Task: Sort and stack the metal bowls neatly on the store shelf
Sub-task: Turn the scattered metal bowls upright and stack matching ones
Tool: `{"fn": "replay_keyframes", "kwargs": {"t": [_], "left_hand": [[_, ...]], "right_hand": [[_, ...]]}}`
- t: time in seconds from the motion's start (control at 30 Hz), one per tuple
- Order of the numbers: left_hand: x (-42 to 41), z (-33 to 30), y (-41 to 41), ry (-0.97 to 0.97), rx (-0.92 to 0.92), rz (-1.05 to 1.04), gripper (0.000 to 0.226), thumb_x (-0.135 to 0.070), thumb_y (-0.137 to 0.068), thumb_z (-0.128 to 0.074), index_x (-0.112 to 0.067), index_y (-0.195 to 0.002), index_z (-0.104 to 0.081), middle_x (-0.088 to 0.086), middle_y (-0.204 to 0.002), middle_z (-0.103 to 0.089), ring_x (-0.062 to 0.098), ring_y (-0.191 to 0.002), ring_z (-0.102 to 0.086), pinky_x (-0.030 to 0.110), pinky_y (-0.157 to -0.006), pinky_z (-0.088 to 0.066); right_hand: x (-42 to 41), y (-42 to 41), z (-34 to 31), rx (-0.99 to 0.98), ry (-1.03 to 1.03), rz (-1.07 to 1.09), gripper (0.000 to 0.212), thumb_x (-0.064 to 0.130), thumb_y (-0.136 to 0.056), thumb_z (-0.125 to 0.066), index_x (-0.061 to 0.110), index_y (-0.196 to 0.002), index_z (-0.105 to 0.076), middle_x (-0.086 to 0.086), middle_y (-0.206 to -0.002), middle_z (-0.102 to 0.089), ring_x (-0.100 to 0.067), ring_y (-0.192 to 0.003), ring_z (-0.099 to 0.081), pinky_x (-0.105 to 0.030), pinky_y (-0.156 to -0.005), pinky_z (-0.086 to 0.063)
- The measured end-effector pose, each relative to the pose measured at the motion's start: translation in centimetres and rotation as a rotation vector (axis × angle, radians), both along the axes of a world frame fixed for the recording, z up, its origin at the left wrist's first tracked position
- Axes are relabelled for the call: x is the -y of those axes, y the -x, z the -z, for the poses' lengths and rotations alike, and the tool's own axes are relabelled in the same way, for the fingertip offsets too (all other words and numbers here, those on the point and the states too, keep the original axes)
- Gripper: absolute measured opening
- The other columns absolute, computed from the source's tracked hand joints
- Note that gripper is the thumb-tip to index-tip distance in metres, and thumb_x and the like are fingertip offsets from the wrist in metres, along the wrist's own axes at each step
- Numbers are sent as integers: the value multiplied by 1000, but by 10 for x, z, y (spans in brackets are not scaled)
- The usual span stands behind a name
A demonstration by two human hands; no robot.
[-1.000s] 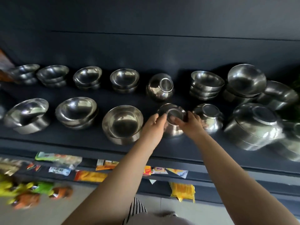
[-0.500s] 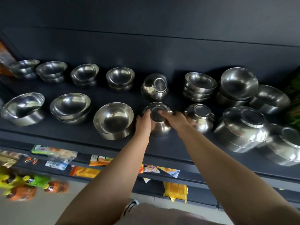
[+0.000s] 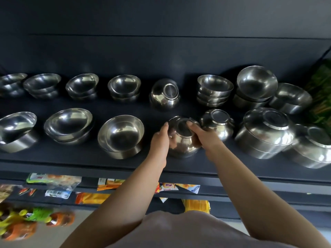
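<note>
Gripping an upturned metal bowl (image 3: 182, 138) from both sides in the front row of the dark shelf (image 3: 179, 165), base ring facing up. Left hand (image 3: 160, 142) pressing flat against the bowl's left wall, fingers fairly straight and pointing up toward the base rim. Right hand (image 3: 203, 136) curling over the right side, thumb and fingers wrapping the bowl near its foot. Sitting just beside it on the right, another overturned bowl (image 3: 217, 123), close to or touching the right hand; contact hard to tell. Lying farther right, a large inverted stack (image 3: 265, 133) and a second inverted stack (image 3: 311, 145) against it, partly cut by the frame edge. Standing to the left in the same row, a wide open bowl (image 3: 120, 136) tilting toward the camera, then a nested pair (image 3: 69, 125), then a tilted bowl (image 3: 17, 129) at the far left. Running along the back row, several upright nested stacks, one bowl on its side (image 3: 165, 94) showing its base, a stack of small bowls (image 3: 215, 90), a deep bowl (image 3: 257, 85) atop others, and a broad bowl (image 3: 291, 98) at the right. Showing below on the lower shelf, colourful snack packets (image 3: 53, 181), blurred. Lying on the floor at lower left, green and orange toys (image 3: 26, 222), also blurred.
</note>
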State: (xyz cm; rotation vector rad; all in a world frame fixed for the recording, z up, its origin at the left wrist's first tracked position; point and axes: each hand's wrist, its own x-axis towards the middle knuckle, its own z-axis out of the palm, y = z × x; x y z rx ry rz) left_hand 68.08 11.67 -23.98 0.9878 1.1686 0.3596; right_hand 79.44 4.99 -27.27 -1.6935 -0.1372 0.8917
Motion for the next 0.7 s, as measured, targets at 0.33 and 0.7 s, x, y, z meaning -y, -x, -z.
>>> {"fn": "replay_keyframes", "kwargs": {"t": [0.33, 0.7], "left_hand": [[-12, -13, 2, 186, 356, -68, 20, -30, -92, -54, -12, -97, -62, 11, -104, -67, 21, -93, -64, 38, -86, -51], [-15, -13, 6, 83, 354, 111, 15, -27, -83, -68, -12, -85, -68, 6, -85, -72, 24, -91, -67, 40, -86, -53]], "right_hand": [[13, 0, 1, -226, -204, 129, 23, 41, -89, -57, 19, -95, -56, 15, -40, -54, 3, -38, -54, -13, -44, -44], [10, 10, 4, -182, -135, 97, 33, 50, -90, -52, 18, -94, -60, 4, -58, -63, -7, -58, -62, -27, -74, -48]]}}
